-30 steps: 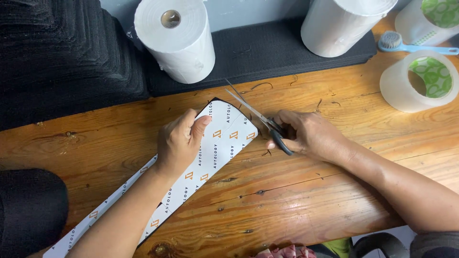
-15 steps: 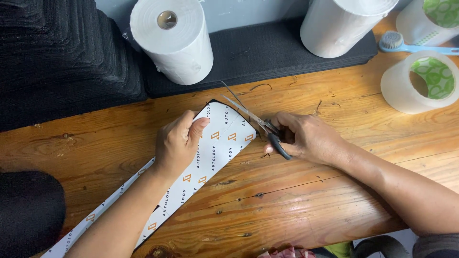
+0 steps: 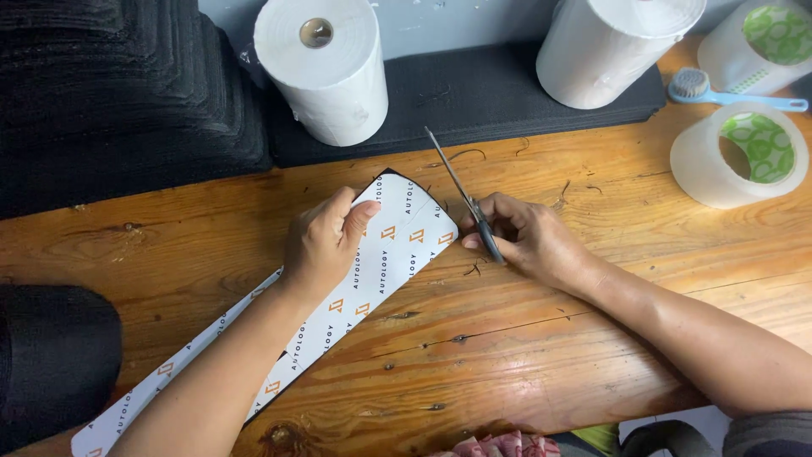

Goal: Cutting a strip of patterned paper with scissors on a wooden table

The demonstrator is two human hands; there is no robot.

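- Since the earlier frames: scissors (image 3: pixel 463 196) have swung slightly, tips now pointing up and away from the right hand (image 3: pixel 524 241), blades nearly closed and off the strip edge; strip and left hand (image 3: pixel 326 245) have barely moved.
- Wooden table (image 3: pixel 592 338): varnished orange-brown planks, visible grain, knots and small cracks, a few dark thread-like scraps just beyond the right fingers.
- Stacked black sheet material (image 3: pixel 118 93): matte, layered edges, well beyond the left fingers; a flat black mat (image 3: pixel 474 93) runs on from it.
- Strip (image 3: pixel 372 262): long, flat, white backing with small orange marks and grey print, thin black edge showing, far end cut to a rounded tip. It lies diagonally on the table, under the left fingers, tip just beside the right fingertips.
- Two white paper rolls (image 3: pixel 326 72), cylindrical, standing on the mat beyond both hands.
- Clear tape rolls (image 3: pixel 744 156) with green-patterned cores, well off past the right hand; blue-handled brush (image 3: pixel 727 93) beside them.
- Left hand: fingers curled, pressing the strip flat near the rounded end, thumb on top.
- Right hand: fingers clenched through the dark scissor handles, gripping them.
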